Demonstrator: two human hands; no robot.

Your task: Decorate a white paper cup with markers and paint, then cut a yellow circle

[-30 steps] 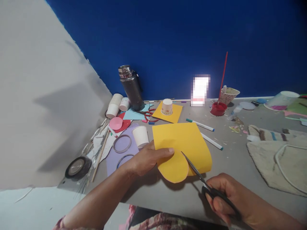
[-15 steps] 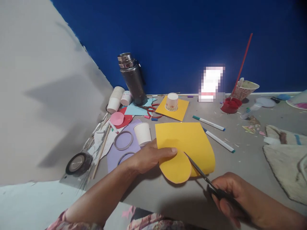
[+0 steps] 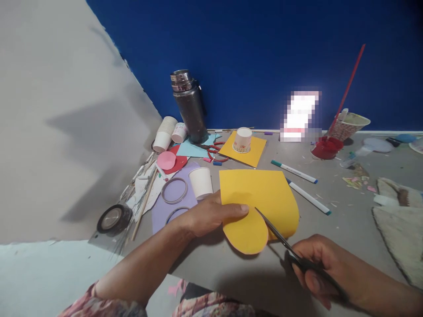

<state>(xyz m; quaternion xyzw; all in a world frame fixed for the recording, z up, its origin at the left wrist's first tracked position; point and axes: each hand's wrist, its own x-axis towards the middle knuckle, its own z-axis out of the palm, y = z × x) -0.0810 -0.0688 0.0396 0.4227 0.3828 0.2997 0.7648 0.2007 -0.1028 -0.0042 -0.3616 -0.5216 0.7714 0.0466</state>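
My left hand (image 3: 211,215) pinches a sheet of yellow paper (image 3: 256,187), thumb on top and the other fingers hidden beneath. My right hand (image 3: 319,259) grips a pair of scissors (image 3: 280,237) with dark handles. Their blades reach into the sheet, close to the left thumb tip, along the edge of a rounded lobe that is partly cut free at the bottom. The sheet's right side curls over. Just behind my left hand stands a white paper cup (image 3: 201,182). Purple paper (image 3: 158,211) with ring-shaped bands (image 3: 174,190) on it lies to the left.
At the back stand a dark thermos (image 3: 190,108), a small printed cup (image 3: 242,141) on yellow card, and red-handled pliers (image 3: 216,147). Two markers (image 3: 309,197) lie right of the sheet. Further right are a red paint pot (image 3: 327,148) and a cloth (image 3: 396,229). Black tape (image 3: 114,219) sits left.
The view has shifted slightly, so most things appear a little further right. Both hands keep their hold, and the scissors stay at nearly the same place in the yellow paper.
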